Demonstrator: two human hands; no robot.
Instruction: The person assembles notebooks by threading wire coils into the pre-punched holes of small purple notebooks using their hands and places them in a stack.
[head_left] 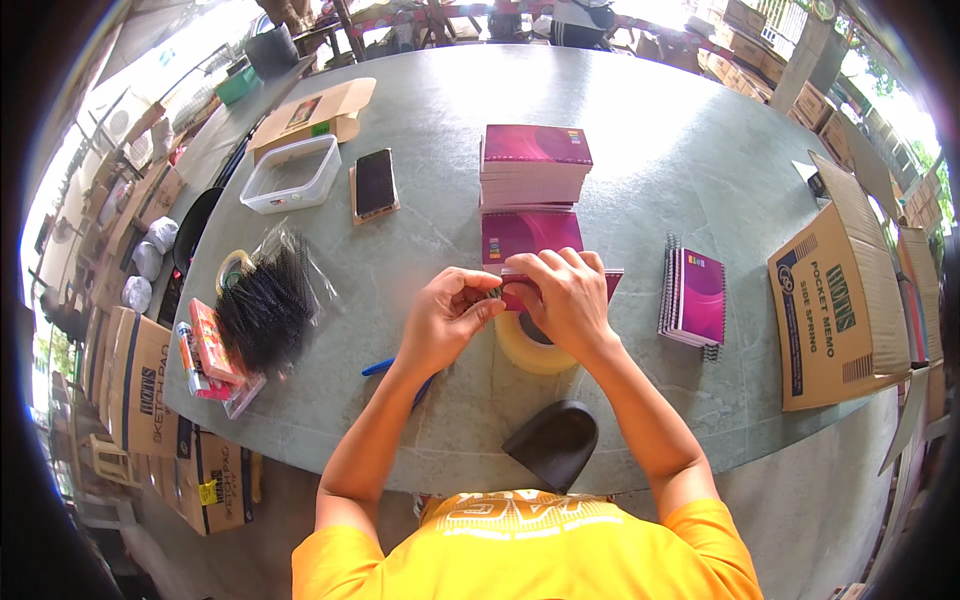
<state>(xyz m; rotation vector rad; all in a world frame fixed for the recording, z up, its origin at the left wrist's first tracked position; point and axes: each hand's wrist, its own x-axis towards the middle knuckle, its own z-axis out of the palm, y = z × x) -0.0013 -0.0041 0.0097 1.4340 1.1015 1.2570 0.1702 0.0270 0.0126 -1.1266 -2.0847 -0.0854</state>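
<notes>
My left hand (452, 312) is closed, its thumb and fingers pinching the end of a thin dark spiral wire (494, 293). My right hand (567, 298) grips a small purple notebook (613, 284), fingers over the cover. The two hands meet at the notebook's left end, and fingers hide much of the wire. Below the notebook lies a wide roll of tape (538, 352). Just beyond stands a tall stack of purple notebooks (535, 165), with a lower pile (520, 232) in front of it. Spiral-bound purple notebooks (697, 295) sit to the right.
A plastic bag of black spiral wires (268, 310) lies left, beside small boxes (212, 345). A blue-handled tool (378, 367) lies near my left forearm. Farther back are a clear plastic tub (292, 178) and a phone (375, 184). An open carton (835, 300) stands right; a black rounded object (556, 442) is at the near edge.
</notes>
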